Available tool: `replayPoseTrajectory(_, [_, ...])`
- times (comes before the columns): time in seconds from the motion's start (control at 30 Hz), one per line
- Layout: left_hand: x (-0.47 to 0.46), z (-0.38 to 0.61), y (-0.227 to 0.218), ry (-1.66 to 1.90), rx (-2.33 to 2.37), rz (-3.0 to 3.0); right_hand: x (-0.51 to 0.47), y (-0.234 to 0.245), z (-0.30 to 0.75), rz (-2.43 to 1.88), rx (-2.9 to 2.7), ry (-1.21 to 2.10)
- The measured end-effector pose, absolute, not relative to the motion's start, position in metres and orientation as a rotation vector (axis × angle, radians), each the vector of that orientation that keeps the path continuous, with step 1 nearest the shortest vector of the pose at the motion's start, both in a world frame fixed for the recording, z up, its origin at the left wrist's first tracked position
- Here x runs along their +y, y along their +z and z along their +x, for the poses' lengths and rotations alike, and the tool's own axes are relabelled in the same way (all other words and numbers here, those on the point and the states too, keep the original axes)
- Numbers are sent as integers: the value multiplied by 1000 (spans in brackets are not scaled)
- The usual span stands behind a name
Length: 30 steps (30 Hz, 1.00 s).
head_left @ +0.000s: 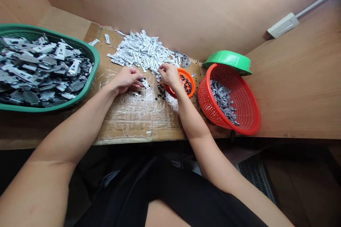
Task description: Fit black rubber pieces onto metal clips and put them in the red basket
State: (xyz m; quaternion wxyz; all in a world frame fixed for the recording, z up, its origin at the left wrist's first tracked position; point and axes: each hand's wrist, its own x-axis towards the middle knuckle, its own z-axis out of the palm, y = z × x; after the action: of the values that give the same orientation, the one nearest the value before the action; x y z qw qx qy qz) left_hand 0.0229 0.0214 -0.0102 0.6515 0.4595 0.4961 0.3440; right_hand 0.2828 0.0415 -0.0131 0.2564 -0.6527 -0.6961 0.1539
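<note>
Between the fingertips of my left hand [128, 79] is a small flat metal plate [145, 83] with holes, held just above the bench. My right hand [169, 75] is closed in a pinch at the near edge of a pile of pale metal plates [144, 51]; what its fingertips hold is too small to make out. Under my right wrist sits a shallow orange dish [192, 90] with small black parts [186, 84] in it. More loose black pieces [161, 92] lie on the bench between my hands.
A green basket [96, 60] heaped with metal assemblies stands at the left. To the right, a red perforated basket [246, 108] holding small grey pieces tilts beside a bright green basin [226, 58]. Wooden panels enclose the bench [128, 124], with a socket [283, 25] on the right.
</note>
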Motion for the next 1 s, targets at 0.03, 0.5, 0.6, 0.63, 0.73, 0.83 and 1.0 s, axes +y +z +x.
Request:
replayPoseTrajectory(0.03, [23, 22, -11, 791, 1135, 1040, 49, -12, 281, -1818, -1987, 352])
replayPoseTrajectory(0.5, [29, 12, -12, 875, 1119, 1042, 47, -4, 283, -1658, -1918, 653])
replayPoseTrajectory(0.6, [29, 14, -14, 863, 1128, 1048, 35, 0, 289, -1537, -1676, 921])
replayPoseTrajectory(0.63, [29, 15, -15, 857, 1132, 1049, 32, 0, 289, -1515, -1636, 969])
replayPoseTrajectory(0.73, [30, 17, -17, 850, 1144, 1048, 27, -2, 285, -1555, -1645, 971])
replayPoseTrajectory(0.83, [30, 16, -13, 850, 1166, 1045, 19, -6, 279, -1695, -1847, 616])
replayPoseTrajectory(1.0, [32, 9, 1, 876, 1245, 1023, -8, -17, 269, -1740, -2279, 387])
